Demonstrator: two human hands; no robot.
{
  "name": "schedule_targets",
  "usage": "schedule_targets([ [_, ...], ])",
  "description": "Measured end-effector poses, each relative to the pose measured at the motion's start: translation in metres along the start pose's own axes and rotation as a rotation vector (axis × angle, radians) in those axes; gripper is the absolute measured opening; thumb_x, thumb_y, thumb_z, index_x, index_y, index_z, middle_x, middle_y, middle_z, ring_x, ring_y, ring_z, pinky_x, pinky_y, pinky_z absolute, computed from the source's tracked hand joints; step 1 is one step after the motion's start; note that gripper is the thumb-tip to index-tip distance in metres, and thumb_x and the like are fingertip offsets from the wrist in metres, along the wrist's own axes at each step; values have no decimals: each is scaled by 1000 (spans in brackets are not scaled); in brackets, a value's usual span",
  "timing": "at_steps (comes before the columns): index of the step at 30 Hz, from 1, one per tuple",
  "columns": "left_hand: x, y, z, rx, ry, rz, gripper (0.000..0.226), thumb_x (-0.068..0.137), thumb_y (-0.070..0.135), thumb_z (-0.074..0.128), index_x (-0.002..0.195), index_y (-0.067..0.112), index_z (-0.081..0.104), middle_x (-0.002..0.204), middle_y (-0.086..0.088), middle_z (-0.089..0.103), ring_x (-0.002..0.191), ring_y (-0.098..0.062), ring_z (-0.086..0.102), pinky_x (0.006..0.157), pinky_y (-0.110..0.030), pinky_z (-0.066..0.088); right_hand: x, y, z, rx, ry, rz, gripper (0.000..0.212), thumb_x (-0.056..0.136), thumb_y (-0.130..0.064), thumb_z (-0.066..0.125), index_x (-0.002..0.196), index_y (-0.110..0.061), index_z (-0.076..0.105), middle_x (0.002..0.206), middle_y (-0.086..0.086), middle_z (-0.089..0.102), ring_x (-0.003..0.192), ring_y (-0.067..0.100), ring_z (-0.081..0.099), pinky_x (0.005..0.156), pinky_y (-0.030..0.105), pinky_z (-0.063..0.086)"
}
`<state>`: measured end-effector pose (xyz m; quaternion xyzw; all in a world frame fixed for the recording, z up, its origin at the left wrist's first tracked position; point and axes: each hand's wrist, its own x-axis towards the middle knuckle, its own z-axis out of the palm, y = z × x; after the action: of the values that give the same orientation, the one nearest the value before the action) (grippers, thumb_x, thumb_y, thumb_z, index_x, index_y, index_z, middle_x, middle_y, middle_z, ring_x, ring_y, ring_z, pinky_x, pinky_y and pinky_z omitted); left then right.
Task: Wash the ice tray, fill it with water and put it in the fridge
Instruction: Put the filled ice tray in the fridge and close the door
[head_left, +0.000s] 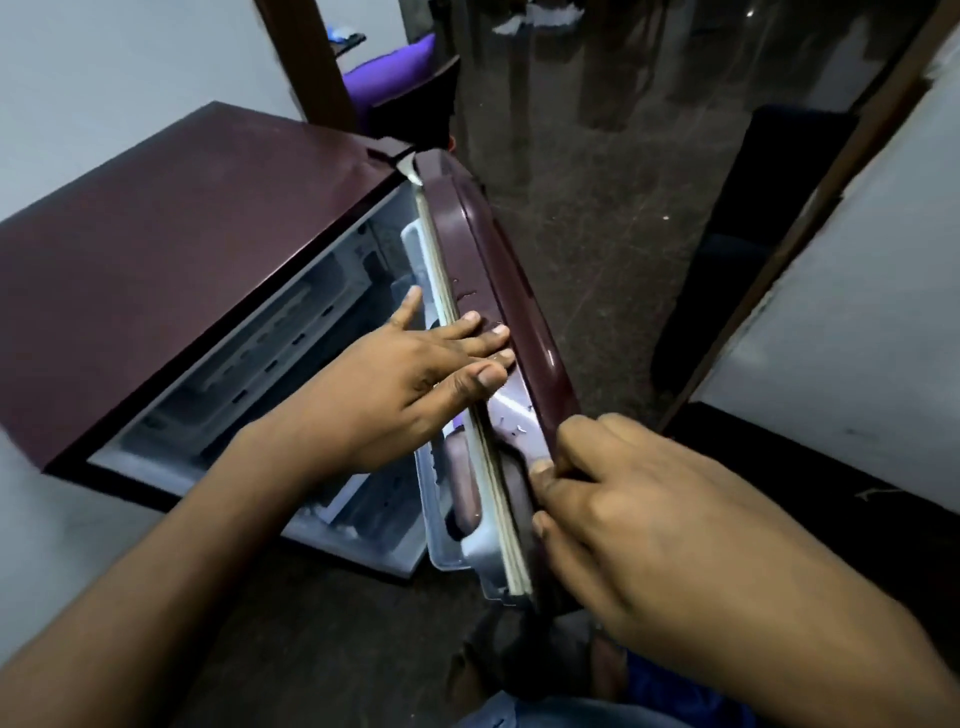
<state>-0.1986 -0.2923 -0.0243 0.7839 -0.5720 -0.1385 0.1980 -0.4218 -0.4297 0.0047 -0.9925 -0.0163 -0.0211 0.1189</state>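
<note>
From the head camera, a small fridge (171, 249) with a glossy, dark maroon top stands against a pale wall. Its door (498, 322) is swung open, seen edge-on: a rounded maroon outer skin, a cream rubber seal and a grey plastic inner liner with moulded shelves. Water droplets dot the door's top edge. The left hand (410, 374) lies flat across that edge, fingers straight and spread, gripping nothing. The right hand (623, 519) curls over the door's outer side nearer the camera, fingertips pressed on the edge. The ice tray cannot be made out; neither hand holds it. The floor (597, 182) beyond the door is dark speckled stone.
</note>
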Motion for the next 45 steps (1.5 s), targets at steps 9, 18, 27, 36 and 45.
schedule_targets([
  [9,-56,-30,-27,-18,74,-207,66,101,65,37,144,23,65,152,15,55,148,7,37,135,-44,5,61,-70,38,-55,111,-317,15,89,-26,71,76,-21,66,84,-2,45,76,17,30,68,33,26],
  [18,-89,-64,-62,119,-16,-362,87,88,79,23,151,30,58,160,15,50,163,-5,2,133,-47,-10,132,-109,76,-40,282,-490,30,93,-37,73,84,-9,77,89,8,58,81,25,54,66,40,46],
  [27,-100,-102,-91,170,-62,-434,49,102,57,54,140,29,68,159,21,48,161,-5,3,131,-54,-13,174,-129,106,-64,213,-492,67,98,-48,53,143,1,55,130,13,55,119,30,53,104,43,48],
  [36,-101,-135,-112,115,-33,-507,35,99,43,72,132,33,73,150,24,58,162,-9,7,127,-64,-13,208,-149,120,-175,263,-500,80,98,-56,56,151,4,47,144,19,50,137,34,45,116,40,38],
  [45,-99,-153,-118,89,11,-482,33,89,40,82,122,35,78,142,23,65,160,-9,14,124,-62,-13,219,-162,140,-199,232,-458,78,106,-45,47,158,10,28,157,29,34,148,44,30,125,51,28],
])
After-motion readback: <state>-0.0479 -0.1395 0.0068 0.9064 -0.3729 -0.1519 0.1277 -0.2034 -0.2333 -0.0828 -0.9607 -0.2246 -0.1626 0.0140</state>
